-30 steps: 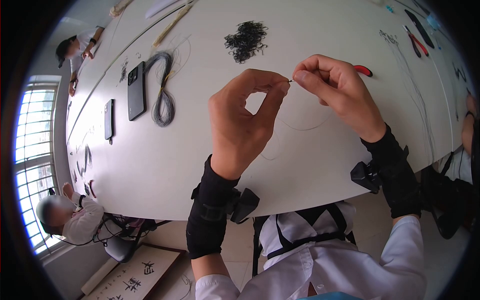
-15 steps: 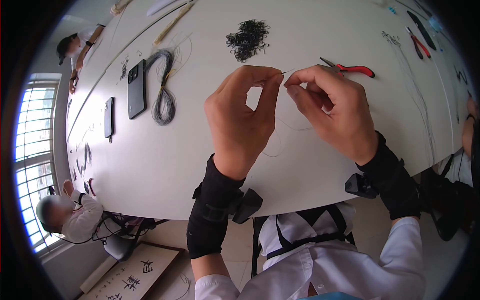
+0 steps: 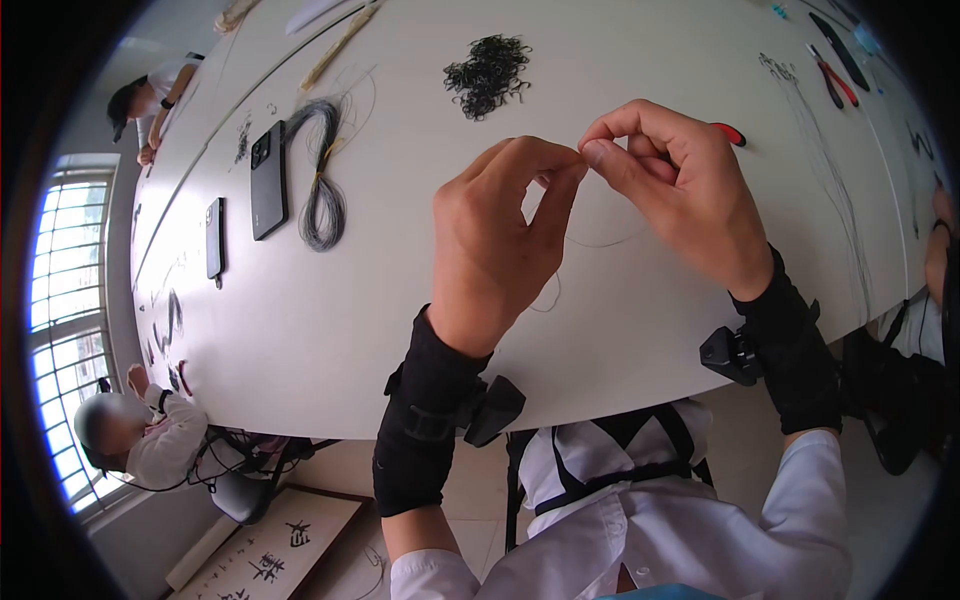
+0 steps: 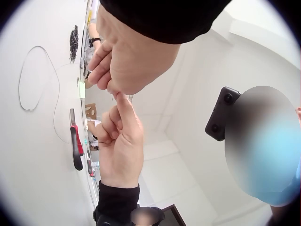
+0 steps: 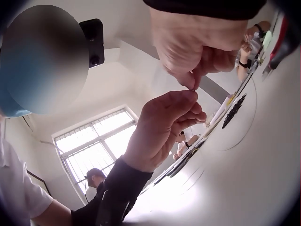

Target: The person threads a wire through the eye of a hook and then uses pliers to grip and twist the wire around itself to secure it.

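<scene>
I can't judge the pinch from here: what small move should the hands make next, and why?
Probably ease the fingertips of the right hand slightly away while the left hand pinches: both hands' fingertips meet, hiding exactly what is between them, and the thin line curves slackly below.

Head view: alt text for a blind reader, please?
Left hand and right hand meet at pinched fingertips above a white table, whatever they hold hidden. Beyond lies a pile of small black pieces; to the left, a coil of gray line and a phone.

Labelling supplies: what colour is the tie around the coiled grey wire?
Thin yellow tie, clearest in the head view.
</scene>
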### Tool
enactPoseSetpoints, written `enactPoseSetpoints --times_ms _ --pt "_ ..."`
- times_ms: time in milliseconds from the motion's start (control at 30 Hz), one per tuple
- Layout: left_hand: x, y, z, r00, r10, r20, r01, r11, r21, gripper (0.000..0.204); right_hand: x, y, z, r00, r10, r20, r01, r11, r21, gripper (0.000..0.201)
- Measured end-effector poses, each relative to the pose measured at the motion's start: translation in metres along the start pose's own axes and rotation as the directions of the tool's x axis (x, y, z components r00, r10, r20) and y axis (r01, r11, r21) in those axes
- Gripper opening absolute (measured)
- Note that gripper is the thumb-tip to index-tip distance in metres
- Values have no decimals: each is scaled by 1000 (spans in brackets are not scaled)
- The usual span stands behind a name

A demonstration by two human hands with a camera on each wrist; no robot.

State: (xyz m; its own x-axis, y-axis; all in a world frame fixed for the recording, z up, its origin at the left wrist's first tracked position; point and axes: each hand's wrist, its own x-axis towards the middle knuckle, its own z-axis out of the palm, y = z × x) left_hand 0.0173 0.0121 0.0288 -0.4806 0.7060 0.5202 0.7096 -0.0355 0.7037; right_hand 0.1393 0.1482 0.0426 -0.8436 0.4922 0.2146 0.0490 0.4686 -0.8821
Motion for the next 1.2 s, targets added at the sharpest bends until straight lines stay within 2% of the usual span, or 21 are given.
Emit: enactPoseSetpoints --times_ms 200,300,500,533,600,700,933,1033,1100,1200 --pt "-1 4 -4 997 -56 50 55 998 21 9 3 2 -5 995 77 66 -83 993 89 16" --pt "-1 4 -4 996 -69 57 69 998 15 9 4 14 1 997 74 31 -79 981 176 21" --pt "-1 5 -5 994 -86 61 87 996 0 9 6 21 -2 995 86 56 -96 975 200 27" --pt "-1 4 -5 995 -85 60 85 996 -3 9 6 19 -4 989 119 93 -134 974 181 27" --pt "-2 4 -5 994 -89 58 91 996 -24 9 6 12 -10 969 185 164 -208 968 138 26" --pt "-1 4 -5 992 -106 66 110 992 -62 8 6 17 -7 979 139 149 -163 972 168 27" --pt "-1 7 -8 976 -179 121 198 964 -177 7 5 13 -10 956 202 215 -255 932 259 26" --pt "-1 0 -4 992 -124 29 127 960 -249 6 5 10 -10 939 248 239 -310 910 275 25" --pt "-1 -1 -5 991 -135 21 136 956 -258 6 5 6 -10 928 275 250 -340 899 275 24" --pt "-1 -2 -6 986 -166 -8 159 953 -258 5 2 4 -1 968 191 162 -229 937 265 22"
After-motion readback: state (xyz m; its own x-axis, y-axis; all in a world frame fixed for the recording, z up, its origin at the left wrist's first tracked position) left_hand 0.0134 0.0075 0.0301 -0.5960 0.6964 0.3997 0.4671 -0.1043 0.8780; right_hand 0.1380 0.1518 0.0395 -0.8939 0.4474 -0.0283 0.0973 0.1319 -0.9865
